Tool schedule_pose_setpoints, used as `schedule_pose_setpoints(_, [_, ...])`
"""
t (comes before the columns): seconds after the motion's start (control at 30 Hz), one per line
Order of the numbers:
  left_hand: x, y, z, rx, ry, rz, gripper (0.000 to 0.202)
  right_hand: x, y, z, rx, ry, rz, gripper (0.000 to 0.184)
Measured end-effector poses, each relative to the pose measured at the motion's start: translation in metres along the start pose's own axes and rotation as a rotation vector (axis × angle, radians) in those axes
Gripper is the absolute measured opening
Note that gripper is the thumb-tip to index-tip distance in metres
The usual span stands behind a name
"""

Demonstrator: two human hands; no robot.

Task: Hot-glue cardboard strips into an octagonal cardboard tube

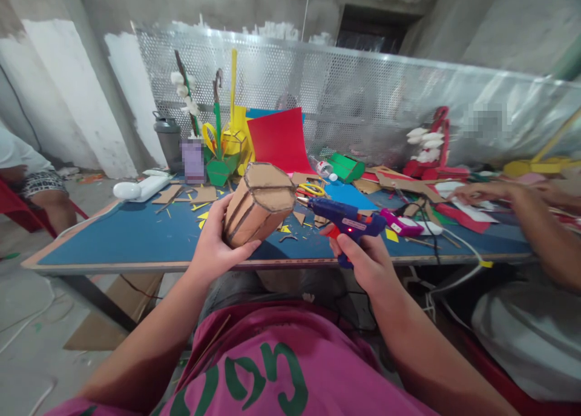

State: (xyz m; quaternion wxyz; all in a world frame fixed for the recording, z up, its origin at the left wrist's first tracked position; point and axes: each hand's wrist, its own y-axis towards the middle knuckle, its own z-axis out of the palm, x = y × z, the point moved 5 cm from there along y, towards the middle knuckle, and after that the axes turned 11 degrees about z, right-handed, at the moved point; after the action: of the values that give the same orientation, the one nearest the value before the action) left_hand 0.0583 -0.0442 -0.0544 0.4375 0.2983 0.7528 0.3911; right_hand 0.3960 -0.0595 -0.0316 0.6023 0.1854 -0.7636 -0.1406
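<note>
My left hand [222, 240] is wrapped round a many-sided cardboard box [256, 213] with dark lines along its seams, held tilted above the table's front edge. In my right hand [363, 258] is a blue hot glue gun [349, 216] with an orange trigger and a small red light lit on its side. The gun's nozzle points left at the box, a short gap from its right side. Behind them lie yellow-handled scissors [311, 189] and a sheet of blue paper [347, 197].
The blue table [113, 240] carries cardboard scraps, a red sheet [279, 140], a green paper box [347, 168], a plastic bottle [324, 169] and a purple-and-white object [402, 223]. A white power strip [143, 188] sits at left. A co-worker's arm [535, 222] reaches in from the right.
</note>
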Motion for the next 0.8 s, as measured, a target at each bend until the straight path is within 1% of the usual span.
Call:
schedule_pose_setpoints(0.13, [0.002, -0.001, 0.0, 0.001, -0.011, -0.01, 0.107, 0.005, -0.002, -0.001, -0.018, -0.085, -0.062, 0.043])
schedule_pose_setpoints(0.2, [0.002, -0.001, 0.001, 0.0, -0.017, -0.01, 0.107, 0.006, -0.004, -0.001, -0.012, -0.1, -0.069, 0.042])
schedule_pose_setpoints(0.4, [0.002, 0.001, 0.001, 0.0, -0.026, -0.002, 0.106, 0.0, -0.005, -0.003, 0.017, -0.048, 0.017, 0.049])
schedule_pose_setpoints(0.5, [0.001, 0.001, 0.0, 0.002, -0.016, 0.01, 0.105, -0.001, -0.003, -0.003, 0.013, -0.023, 0.018, 0.054])
schedule_pose_setpoints(0.63, [0.001, 0.001, 0.0, 0.011, -0.022, 0.006, 0.104, -0.001, 0.002, 0.001, -0.017, 0.032, 0.039, 0.06])
schedule_pose_setpoints(0.8, [0.0, 0.002, 0.0, 0.014, -0.047, 0.01, 0.104, 0.004, 0.008, 0.003, -0.066, 0.063, 0.03, 0.06])
